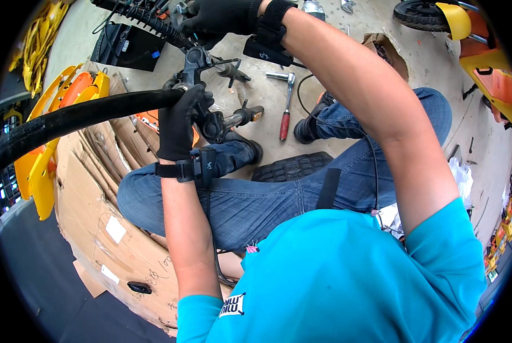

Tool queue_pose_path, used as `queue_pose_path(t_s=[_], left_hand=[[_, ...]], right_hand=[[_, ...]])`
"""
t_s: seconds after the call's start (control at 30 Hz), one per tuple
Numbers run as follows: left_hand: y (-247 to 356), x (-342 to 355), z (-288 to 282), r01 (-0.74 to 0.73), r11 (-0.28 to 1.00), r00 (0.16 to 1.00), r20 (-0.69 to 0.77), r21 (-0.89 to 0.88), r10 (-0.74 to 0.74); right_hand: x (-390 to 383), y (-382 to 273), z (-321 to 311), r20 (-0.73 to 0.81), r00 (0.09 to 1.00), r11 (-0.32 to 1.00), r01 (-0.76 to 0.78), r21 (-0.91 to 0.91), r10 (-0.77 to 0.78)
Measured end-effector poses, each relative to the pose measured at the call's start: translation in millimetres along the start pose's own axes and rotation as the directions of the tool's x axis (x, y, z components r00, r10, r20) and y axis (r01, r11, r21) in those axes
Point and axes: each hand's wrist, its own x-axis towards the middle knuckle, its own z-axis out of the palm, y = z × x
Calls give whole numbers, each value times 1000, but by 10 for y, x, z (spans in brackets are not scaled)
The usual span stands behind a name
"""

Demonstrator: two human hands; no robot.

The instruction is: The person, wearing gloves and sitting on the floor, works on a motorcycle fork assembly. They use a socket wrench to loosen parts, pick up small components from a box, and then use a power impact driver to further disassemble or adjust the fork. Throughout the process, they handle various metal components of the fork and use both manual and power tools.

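Note:
My left hand [179, 123], in a black glove, is closed round a dark metal fork clamp [213, 127], where a long thick black tube [90, 113] comes in from the left. A shiny metal fork leg [236, 118] sticks out of the clamp to the right. My right hand [224, 20], also gloved, is up at the top edge beside a black coil-spring shock [153, 26]. Its fingers bend round something small and metallic there, partly hidden. A second clamp piece [197, 59] shows between the two hands.
A socket wrench [287, 106] with a red handle lies on the floor by my shoe. A black ribbed mat [293, 167] is between my legs. Cardboard [118, 234] and yellow body panels [44, 171] are on the left; orange-yellow bike parts [485, 63] are at the right.

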Motion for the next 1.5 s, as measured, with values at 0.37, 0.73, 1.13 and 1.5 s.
queue_pose_path(t_s=[0.37, 0.73, 1.13, 1.5], left_hand=[[149, -42, 202, 62, 987, 989, -124, -148, -81], [52, -17, 77, 29, 998, 992, -120, -61, -36], [43, -87, 55, -63, 996, 991, -116, 60, 69], [232, -199, 136, -41, 998, 989, -139, 52, 48]], right_hand=[[-559, -147, 2, -274, 962, 958, -60, -281, -20], [-1312, 118, 952, -21, 974, 866, -189, 463, 224], [-1072, 203, 1094, -70, 972, 717, -117, 687, 226], [-899, 404, 1207, -370, 881, 954, 251, -167, -296]])
